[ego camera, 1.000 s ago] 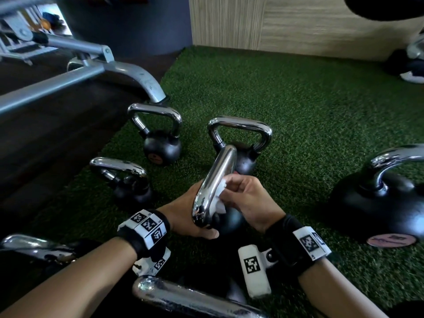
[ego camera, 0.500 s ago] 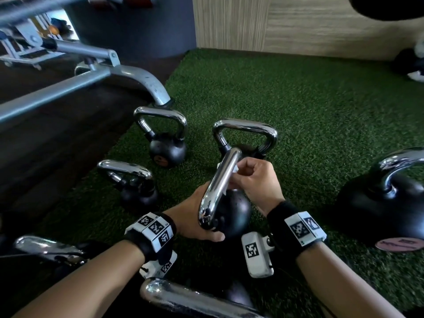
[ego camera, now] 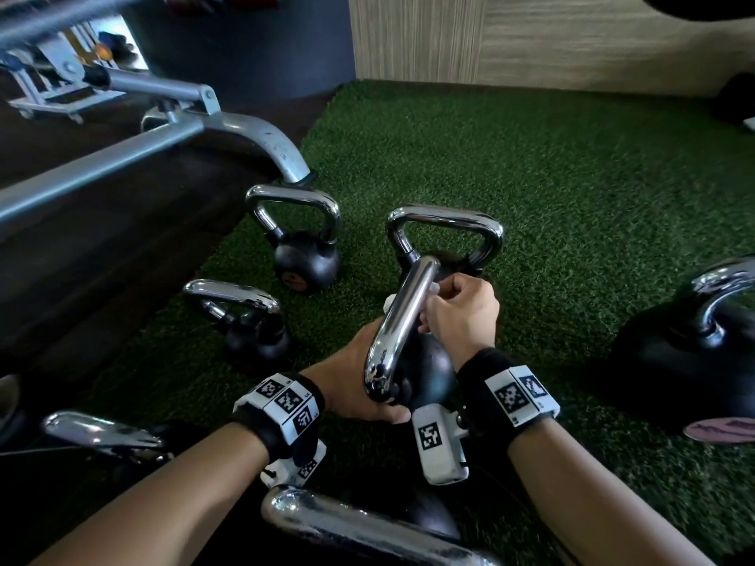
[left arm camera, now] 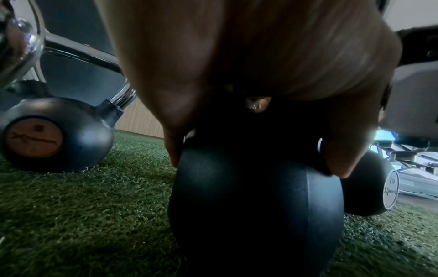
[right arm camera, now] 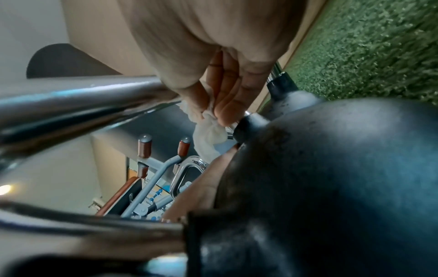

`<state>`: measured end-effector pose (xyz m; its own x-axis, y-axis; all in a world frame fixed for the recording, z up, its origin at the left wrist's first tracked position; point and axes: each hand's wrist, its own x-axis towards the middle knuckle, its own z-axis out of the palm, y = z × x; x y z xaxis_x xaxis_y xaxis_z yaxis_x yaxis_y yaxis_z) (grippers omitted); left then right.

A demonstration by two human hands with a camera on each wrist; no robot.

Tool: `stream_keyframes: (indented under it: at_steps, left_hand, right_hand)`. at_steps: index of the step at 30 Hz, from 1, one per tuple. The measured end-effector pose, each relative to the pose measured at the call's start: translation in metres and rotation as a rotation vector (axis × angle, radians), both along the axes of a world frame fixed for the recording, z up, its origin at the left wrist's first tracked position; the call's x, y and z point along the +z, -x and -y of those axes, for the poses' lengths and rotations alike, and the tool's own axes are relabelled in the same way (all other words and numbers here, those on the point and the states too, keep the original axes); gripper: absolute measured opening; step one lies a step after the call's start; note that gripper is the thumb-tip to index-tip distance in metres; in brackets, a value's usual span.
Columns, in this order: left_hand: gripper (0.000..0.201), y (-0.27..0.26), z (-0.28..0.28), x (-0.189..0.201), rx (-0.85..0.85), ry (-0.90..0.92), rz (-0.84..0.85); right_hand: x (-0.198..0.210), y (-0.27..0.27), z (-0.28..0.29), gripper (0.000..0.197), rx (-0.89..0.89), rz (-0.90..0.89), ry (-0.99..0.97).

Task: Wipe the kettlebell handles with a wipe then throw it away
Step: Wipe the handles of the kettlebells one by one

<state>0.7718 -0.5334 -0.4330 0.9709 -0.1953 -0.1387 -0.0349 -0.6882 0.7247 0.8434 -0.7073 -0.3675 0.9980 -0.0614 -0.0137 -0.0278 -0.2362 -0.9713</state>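
A: So, left to right, what lies on the turf point(ego camera: 572, 165)?

B: Far left, a grey machine frame point(ego camera: 171, 132) on the dark floor. Then kettlebells: one chrome handle at the near left edge point(ego camera: 102, 437), a tipped small kettlebell point(ego camera: 245, 320), an upright small kettlebell point(ego camera: 304, 239) behind it. In the middle is the held kettlebell point(ego camera: 425, 369), with another upright kettlebell point(ego camera: 445, 234) just behind. Far right sits a big kettlebell point(ego camera: 686, 353).

A: And the hands?

B: The left hand point(ego camera: 355, 381) cups the black ball from the near left side, fingers curled under its base, steadying it while it leans. The right hand point(ego camera: 461, 316) pinches the white wipe point(right arm camera: 208, 131) between thumb and fingers, pressed against the far end of the chrome handle point(ego camera: 400, 320).

A: How will it handle?

B: I'd judge the iron heavy and rigid, the polished chrome slippery, more so if the wipe is damp. Best to brace the ball low, as now, and wrap the wipe around the bar. The wipe itself is soft, light and crumples easily.

A: Any containers? A bin?

B: None visible in any view. The wrist views are blurred at the edges, so one may simply be out of sight.
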Motion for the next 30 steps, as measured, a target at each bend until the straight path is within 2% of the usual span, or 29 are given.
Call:
stream_keyframes:
  at_steps: [6,10,12,14,16,18,20,22,23,25,27,29,30]
  left_hand:
    - [0.116,0.004,0.004,0.01,-0.012,0.013,0.028]
    - [0.098,0.005,0.006,0.017,-0.064,0.007,0.028]
    - [0.099,0.004,0.008,0.026,-0.117,-0.033,0.035]
    - [0.095,-0.001,0.007,0.047,-0.223,-0.149,-0.053]
    - [0.078,-0.019,-0.004,0.063,-0.314,-0.232,-0.165]
    - [0.083,-0.035,-0.019,0.083,-0.305,-0.252,-0.25]
    - [0.106,-0.048,-0.029,0.101,-0.199,-0.248,-0.165]
    - [0.108,-0.058,-0.026,0.124,-0.119,-0.263,0.069]
    - [0.108,-0.064,-0.022,0.133,-0.128,-0.257,0.157]
    - [0.109,-0.073,-0.008,0.147,-0.231,-0.337,0.23]
    - [0.104,-0.081,0.007,0.152,-0.336,-0.451,0.228]
    - [0.087,-0.085,0.017,0.156,-0.381,-0.454,0.191]
    - [0.078,-0.085,0.019,0.157,-0.385,-0.436,0.171]
  right_hand:
    - [-0.001,0.004,0.002,0.025,0.031,0.001,0.148]
    - [0.004,0.013,0.007,0.027,0.135,-0.032,0.242]
    - [0.008,0.016,0.016,0.033,0.2,-0.043,0.307]
    - [0.014,0.021,0.027,0.032,0.272,-0.059,0.343]
    - [0.02,0.029,0.034,0.026,0.35,-0.113,0.263]
    - [0.03,0.033,0.036,0.042,0.462,-0.173,0.195]
    - [0.042,0.038,0.035,0.036,0.596,-0.227,0.112]
    - [0.056,0.043,0.035,0.022,0.74,-0.299,0.009]
    - [0.06,0.045,0.036,0.021,0.803,-0.328,-0.026]
    - [0.065,0.046,0.036,0.026,0.858,-0.359,-0.057]
    - [0.071,0.045,0.032,0.041,0.826,-0.301,0.105]
    - [0.075,0.044,0.026,0.064,0.788,-0.171,0.388]
    - [0.077,0.045,0.022,0.064,0.77,-0.115,0.486]
